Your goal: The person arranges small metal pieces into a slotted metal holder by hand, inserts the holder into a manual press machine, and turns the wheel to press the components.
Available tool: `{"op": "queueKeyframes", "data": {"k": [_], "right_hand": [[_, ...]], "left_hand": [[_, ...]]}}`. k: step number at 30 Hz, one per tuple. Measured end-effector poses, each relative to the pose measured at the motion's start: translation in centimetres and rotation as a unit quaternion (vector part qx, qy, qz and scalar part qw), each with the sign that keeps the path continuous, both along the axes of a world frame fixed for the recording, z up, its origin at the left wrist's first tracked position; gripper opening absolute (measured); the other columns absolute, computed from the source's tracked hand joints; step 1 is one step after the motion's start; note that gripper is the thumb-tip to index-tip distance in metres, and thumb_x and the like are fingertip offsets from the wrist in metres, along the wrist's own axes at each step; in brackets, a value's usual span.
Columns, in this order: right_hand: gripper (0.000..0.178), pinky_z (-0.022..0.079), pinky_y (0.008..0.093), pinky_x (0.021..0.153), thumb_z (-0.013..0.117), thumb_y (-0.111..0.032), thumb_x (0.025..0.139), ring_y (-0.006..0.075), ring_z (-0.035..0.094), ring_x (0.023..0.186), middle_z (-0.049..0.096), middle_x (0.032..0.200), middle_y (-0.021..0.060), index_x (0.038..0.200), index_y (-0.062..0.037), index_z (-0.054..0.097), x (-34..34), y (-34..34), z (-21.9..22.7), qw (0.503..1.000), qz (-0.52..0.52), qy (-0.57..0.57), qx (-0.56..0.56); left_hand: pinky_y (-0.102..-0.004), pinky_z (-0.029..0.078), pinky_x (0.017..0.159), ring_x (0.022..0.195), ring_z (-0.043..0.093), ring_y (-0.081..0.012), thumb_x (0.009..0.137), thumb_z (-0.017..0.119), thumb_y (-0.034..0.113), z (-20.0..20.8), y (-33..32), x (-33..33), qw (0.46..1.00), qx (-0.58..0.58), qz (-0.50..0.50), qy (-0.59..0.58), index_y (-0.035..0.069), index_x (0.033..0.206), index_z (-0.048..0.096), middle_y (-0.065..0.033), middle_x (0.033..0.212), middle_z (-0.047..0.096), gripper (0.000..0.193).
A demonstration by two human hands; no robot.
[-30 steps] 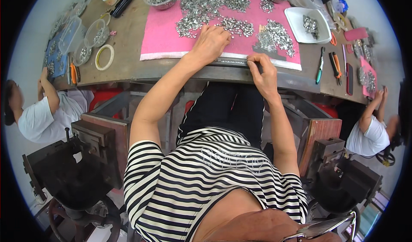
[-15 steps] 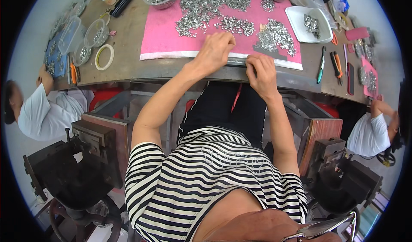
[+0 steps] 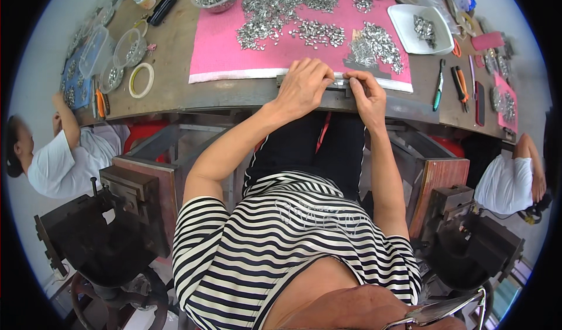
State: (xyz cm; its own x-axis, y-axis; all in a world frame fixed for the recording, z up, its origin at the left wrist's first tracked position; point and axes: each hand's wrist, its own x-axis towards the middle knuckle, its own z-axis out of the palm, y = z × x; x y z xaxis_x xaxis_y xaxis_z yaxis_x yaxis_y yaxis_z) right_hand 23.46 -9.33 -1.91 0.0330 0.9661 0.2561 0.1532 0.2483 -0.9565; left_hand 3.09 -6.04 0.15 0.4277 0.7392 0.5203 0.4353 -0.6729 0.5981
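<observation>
Both hands meet at the front edge of the workbench, over a narrow dark metal bar (image 3: 338,93) lying along it. My left hand (image 3: 303,87) bends over the bar, thumb and fingertips drawn together at its right side; anything between them is too small to name. Close by on the right, my right hand (image 3: 370,95) has its thumb and forefinger brought together around something tiny that I cannot make out. Small shiny bits show on the bar between the hands. Just beyond, a pink mat (image 3: 213,52) carries heaps of small silvery metal pieces (image 3: 266,14).
A white tray (image 3: 401,23) and a clear bowl (image 3: 218,5) hold more metal pieces. Pliers (image 3: 460,90), a toothbrush (image 3: 439,87) and a tape roll (image 3: 136,90) lie on the bench. Black machines (image 3: 96,230) flank me. Co-workers (image 3: 58,160) sit at either side.
My left hand has come down and nearer from the mat's edge onto the bar. My right hand has shifted slightly right, its thumb and forefinger now showing. The bar is more exposed.
</observation>
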Motion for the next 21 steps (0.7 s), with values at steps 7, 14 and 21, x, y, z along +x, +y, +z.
{"op": "queueKeyframes", "data": {"k": [7, 14, 21], "right_hand": [[0.013, 0.049, 0.0245, 0.082, 0.062, -0.003, 0.097, 0.0091, 0.063, 0.091, 0.071, 0.100, 0.0037, 0.107, 0.0004, 0.069, 0.0, 0.2, 0.1, 1.000, -0.009, -0.018, 0.018], [0.011, 0.049, 0.0260, 0.077, 0.063, -0.002, 0.094, 0.0117, 0.062, 0.084, 0.069, 0.093, 0.0048, 0.103, 0.0002, 0.069, -0.1, 0.0, 0.0, 0.998, -0.028, -0.054, 0.028], [0.009, 0.054, 0.0334, 0.074, 0.064, -0.002, 0.093, 0.0228, 0.069, 0.083, 0.070, 0.093, 0.0131, 0.100, 0.0012, 0.069, 0.1, 2.8, 3.5, 0.983, -0.015, -0.172, 0.067]], "left_hand": [[-0.0402, 0.043, 0.081, 0.087, 0.058, -0.0268, 0.086, 0.071, 0.009, -0.4, -0.2, 0.3, 0.996, 0.093, 0.010, 0.008, 0.006, 0.092, 0.063, -0.0068, 0.088, 0.061, 0.010], [-0.0400, 0.042, 0.082, 0.080, 0.057, -0.0260, 0.083, 0.074, 0.014, 0.6, -0.9, 1.0, 0.993, 0.096, 0.057, 0.031, 0.009, 0.084, 0.063, -0.0051, 0.081, 0.057, 0.013], [-0.0402, 0.041, 0.085, 0.083, 0.057, -0.0259, 0.085, 0.073, 0.014, 0.4, -1.4, 0.9, 0.994, 0.087, 0.066, 0.019, 0.008, 0.091, 0.063, -0.0057, 0.084, 0.057, 0.013]]}}
